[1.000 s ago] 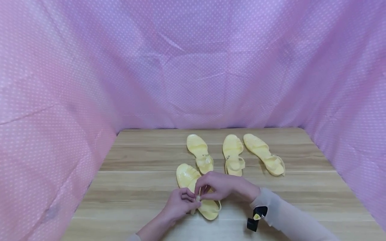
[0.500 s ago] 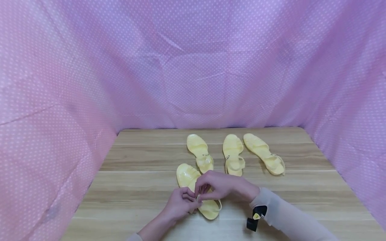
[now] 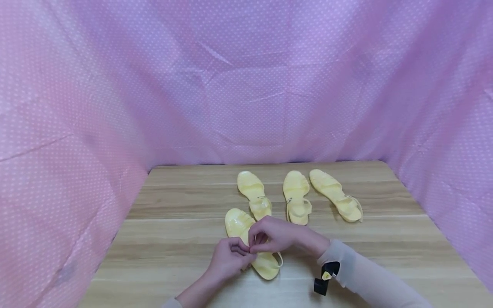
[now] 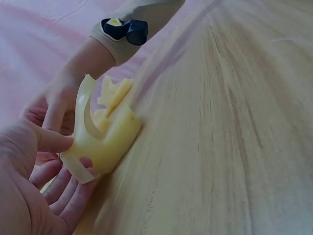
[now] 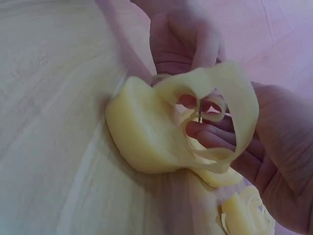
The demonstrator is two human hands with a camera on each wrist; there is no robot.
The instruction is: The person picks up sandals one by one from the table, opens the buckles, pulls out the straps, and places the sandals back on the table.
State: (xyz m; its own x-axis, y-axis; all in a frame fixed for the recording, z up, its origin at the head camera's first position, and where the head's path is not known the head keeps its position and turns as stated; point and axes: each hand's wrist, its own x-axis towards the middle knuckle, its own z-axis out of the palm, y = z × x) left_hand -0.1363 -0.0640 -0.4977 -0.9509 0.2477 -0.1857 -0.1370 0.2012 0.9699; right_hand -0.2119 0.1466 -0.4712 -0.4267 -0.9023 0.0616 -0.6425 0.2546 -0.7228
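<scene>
Since the earlier frame the right hand (image 3: 275, 233) has edged slightly left and far, its thumb tip now tighter against the fingertips of the left hand (image 3: 229, 259); the sandals lie as before. The near sandal (image 3: 265, 267) rests on the table (image 3: 154, 231) beneath both hands, its long axis slanting, toe far and left, heel near and right. At its left side the left hand, fingers bent, pinches the strap (image 5: 247, 105); the right hand's thumb and index finger close on the strap there too, though the exact grip is partly hidden. Farther off lie a left far sandal (image 3: 250, 188), a middle sandal (image 3: 296, 184) and a right sandal (image 3: 337, 194), toes far.
</scene>
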